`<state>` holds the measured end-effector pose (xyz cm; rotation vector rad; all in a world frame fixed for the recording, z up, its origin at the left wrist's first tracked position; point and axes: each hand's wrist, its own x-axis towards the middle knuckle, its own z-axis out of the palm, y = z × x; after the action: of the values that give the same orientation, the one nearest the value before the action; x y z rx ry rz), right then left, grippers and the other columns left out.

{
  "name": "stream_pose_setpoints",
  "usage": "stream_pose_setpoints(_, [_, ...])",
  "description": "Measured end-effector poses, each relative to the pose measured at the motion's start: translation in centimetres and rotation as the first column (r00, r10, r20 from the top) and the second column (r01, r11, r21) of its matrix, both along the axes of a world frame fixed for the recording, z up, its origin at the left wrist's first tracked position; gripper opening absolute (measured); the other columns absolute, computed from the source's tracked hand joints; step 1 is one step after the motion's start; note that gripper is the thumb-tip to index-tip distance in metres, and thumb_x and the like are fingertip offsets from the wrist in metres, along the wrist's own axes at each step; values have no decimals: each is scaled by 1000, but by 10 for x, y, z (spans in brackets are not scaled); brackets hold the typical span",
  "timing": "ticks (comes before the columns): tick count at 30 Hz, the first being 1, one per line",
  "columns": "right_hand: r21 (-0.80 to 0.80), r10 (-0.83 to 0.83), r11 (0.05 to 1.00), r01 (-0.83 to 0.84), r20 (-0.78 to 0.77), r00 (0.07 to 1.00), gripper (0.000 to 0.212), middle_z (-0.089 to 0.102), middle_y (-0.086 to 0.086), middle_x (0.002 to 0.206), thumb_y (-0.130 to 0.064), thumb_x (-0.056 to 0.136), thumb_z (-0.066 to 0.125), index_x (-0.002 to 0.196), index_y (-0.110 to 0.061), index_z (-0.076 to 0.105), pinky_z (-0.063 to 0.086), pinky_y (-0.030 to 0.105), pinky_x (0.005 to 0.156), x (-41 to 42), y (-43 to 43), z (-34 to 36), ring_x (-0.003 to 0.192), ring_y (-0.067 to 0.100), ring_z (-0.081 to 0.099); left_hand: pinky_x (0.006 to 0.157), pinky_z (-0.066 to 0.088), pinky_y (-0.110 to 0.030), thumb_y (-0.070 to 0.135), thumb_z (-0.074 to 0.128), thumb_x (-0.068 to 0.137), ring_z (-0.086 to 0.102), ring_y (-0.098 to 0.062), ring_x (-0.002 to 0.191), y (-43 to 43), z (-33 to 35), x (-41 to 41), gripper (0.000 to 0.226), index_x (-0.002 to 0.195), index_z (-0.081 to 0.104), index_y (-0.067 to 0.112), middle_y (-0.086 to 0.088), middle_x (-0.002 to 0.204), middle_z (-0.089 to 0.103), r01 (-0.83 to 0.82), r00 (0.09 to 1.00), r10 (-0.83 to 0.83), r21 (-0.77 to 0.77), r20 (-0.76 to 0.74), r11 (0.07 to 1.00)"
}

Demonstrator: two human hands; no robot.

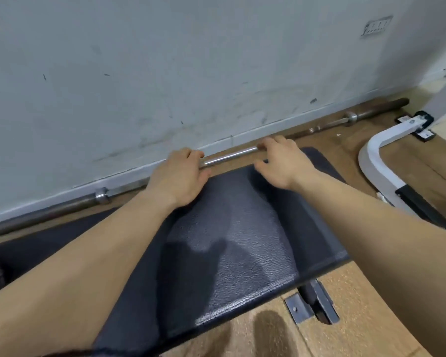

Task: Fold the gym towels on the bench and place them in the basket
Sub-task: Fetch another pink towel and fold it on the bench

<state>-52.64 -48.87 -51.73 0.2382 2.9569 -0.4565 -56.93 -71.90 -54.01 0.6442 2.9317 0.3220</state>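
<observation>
Both bare arms reach toward twelve o'clock over a black padded bench (232,240). The left hand (178,176) and right hand (283,163) hover palm-down, fingers loosely spread, at its far edge. Beyond them a steel barbell (229,155) lies along the grey wall (191,60). A white frame (381,161) stands at two o'clock.

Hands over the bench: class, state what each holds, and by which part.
Nothing is held: left hand and right hand are open and empty above the bench pad's far edge.

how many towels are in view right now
0. No towel lies on the black bench pad, and neither the left hand nor the right hand holds one. Some may lie outside the frame.
</observation>
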Motion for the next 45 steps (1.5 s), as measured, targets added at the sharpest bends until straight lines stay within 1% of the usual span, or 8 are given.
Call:
stream_pose_setpoints(3, [-14, 61, 998, -60, 105, 993, 53, 45, 11, 145, -36, 97, 50, 145, -15, 44, 40, 46, 107, -4, -13, 6, 136, 34, 37, 96, 47, -49, 48, 44, 98, 51, -33, 119, -14, 4, 1, 49, 133, 51, 15, -11, 130, 56, 14, 995, -4, -93, 103, 996])
stream_pose_setpoints(8, [-33, 95, 995, -90, 208, 973, 59, 41, 11, 148, -37, 96, 51, 149, -16, 38, 40, 47, 108, 7, -15, 70, 136, 34, 36, 109, 39, -46, 46, 51, 95, 44, -31, 132, -19, 68, 5, 60, 146, 40, 16, -10, 145, 46, -27, 958, 68, -146, 280, 989])
stream_pose_setpoints(12, [-48, 106, 994, -98, 246, 963, 60, 40, 11, 148, -40, 95, 51, 149, -16, 39, 40, 47, 108, 22, 4, 169, 136, 35, 37, 105, 42, -43, 46, 52, 95, 49, -30, 129, -3, 166, 14, 59, 145, 42, 16, -10, 144, 50, -55, 936, 113, -180, 333, 982])
stream_pose_setpoints(17, [-68, 69, 996, -54, 241, 968, 58, 43, 11, 146, -43, 95, 51, 145, -15, 42, 39, 48, 110, 57, 58, 333, 135, 34, 39, 92, 45, -35, 41, 51, 95, 57, -28, 115, 54, 333, 39, 43, 130, 56, 17, -9, 131, 59, -41, 919, 103, -166, 381, 985])
stream_pose_setpoints(22, [-59, -52, 996, 65, 193, 980, 55, 46, 11, 143, -41, 96, 51, 144, -15, 44, 42, 44, 107, 114, 125, 480, 131, 32, 45, 104, 41, -34, 40, 53, 98, 50, -27, 128, 122, 473, 66, 54, 145, 43, 15, -8, 144, 51, 12, 909, 19, -73, 416, 997])
stream_pose_setpoints(27, [-2, -283, 958, 286, 117, 952, 46, 52, 10, 133, -42, 96, 49, 135, -18, 51, 46, 43, 100, 185, 185, 574, 124, 31, 50, 104, 40, -33, 41, 51, 99, 48, -25, 132, 200, 556, 90, 61, 151, 32, 15, -6, 149, 46, 179, 911, -174, 21, 374, 984])
stream_pose_setpoints(37, [130, -620, 783, 609, 68, 782, 46, 51, 12, 131, -47, 96, 48, 132, -19, 52, 45, 45, 99, 347, 254, 641, 123, 34, 49, 106, 43, -40, 43, 55, 97, 51, -27, 130, 359, 630, 175, 62, 149, 36, 17, -8, 147, 49, 603, 750, -579, 30, 318, 797])
stream_pose_setpoints(45, [95, -753, 658, 747, 49, 656, 51, 50, 12, 137, -47, 97, 49, 139, -18, 49, 46, 45, 100, 481, 317, 638, 124, 32, 48, 112, 38, -42, 43, 55, 97, 44, -27, 137, 469, 642, 297, 65, 152, 32, 16, -7, 153, 42, 789, 592, -735, -51, 331, 612])
